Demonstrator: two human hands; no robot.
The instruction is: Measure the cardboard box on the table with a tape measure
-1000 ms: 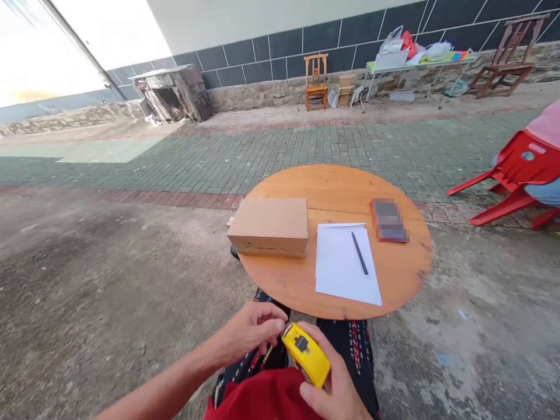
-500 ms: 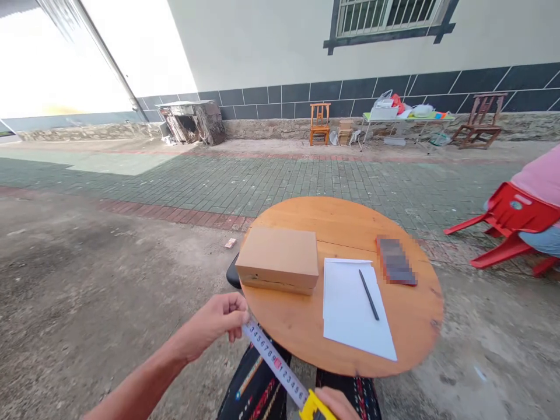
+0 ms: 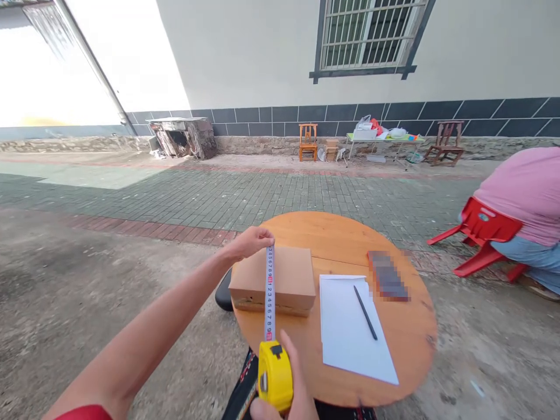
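Note:
A closed brown cardboard box (image 3: 291, 271) lies on the left part of a round wooden table (image 3: 341, 233). My left hand (image 3: 254, 242) pinches the free end of a white measuring tape blade at the box's far edge. The blade runs across the box top and past its near side toward me. My right hand (image 3: 300, 388) is wrapped round the yellow tape measure (image 3: 275, 373), in front of the box near the table's edge. White paper sheets (image 3: 345, 338) lie to the right of the box, with a black pen (image 3: 365, 312) across them.
A blurred phone-like dark slab (image 3: 388, 277) lies at the table's right. Beyond, a person in a pink top (image 3: 529, 192) sits on a red plastic chair (image 3: 490, 221). Along the wall stand a wooden chair (image 3: 308, 142) and a folding table (image 3: 385, 139) with bags.
Both hands have moved up from over my lap to the box, carrying the tape measure. More blade is pulled out, now stretched front to back over the box. My view has tilted up.

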